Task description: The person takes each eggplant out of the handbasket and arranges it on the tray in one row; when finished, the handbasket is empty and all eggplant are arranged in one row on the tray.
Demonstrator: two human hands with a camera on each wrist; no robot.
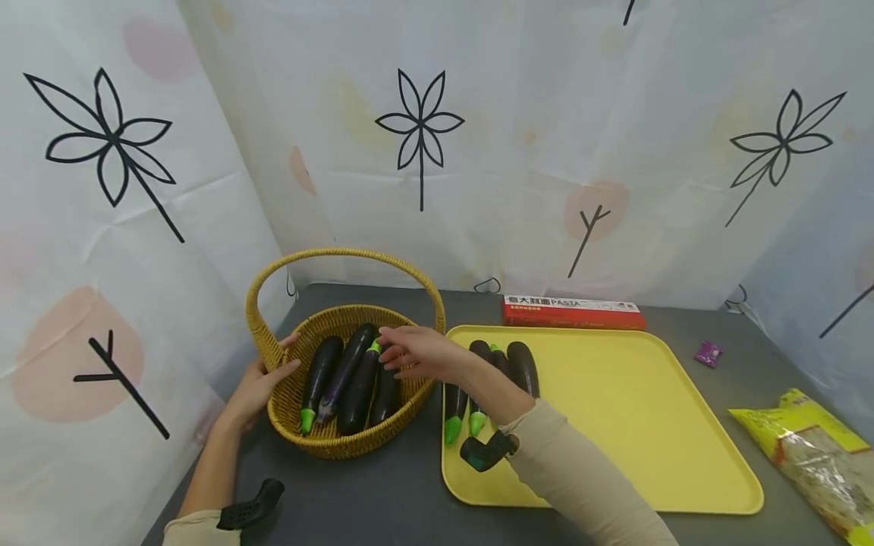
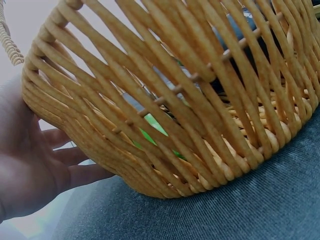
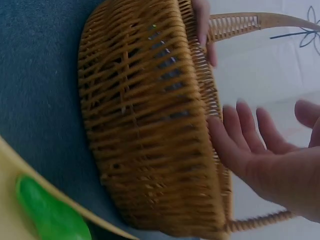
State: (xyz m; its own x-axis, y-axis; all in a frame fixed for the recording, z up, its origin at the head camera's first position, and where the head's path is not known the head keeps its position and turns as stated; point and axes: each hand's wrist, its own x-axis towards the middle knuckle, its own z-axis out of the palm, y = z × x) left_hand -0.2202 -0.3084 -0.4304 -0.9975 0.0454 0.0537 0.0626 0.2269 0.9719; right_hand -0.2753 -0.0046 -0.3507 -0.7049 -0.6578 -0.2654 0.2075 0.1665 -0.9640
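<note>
A yellow wicker basket (image 1: 351,447) with a tall arched handle holds several dark eggplants (image 1: 321,379), some showing green ends. My left hand (image 1: 256,387) grips its left rim by the foot of the handle, thumb over the edge. In the left wrist view, other fingers of that hand (image 2: 37,170) stretch along the outside of the woven wall. Over the basket's right side hovers my right hand (image 1: 423,353), fingers loosely spread with nothing between them. The right wrist view has this hand (image 3: 270,155) just at the rim.
Right of the basket lies a yellow tray (image 1: 614,417), with several eggplants (image 1: 523,368) at its left end, partly hidden by my right forearm. A red-and-white pasta box (image 1: 573,312) sits behind it. A purple packet (image 1: 708,354) and a yellow bag (image 1: 812,462) are farther right.
</note>
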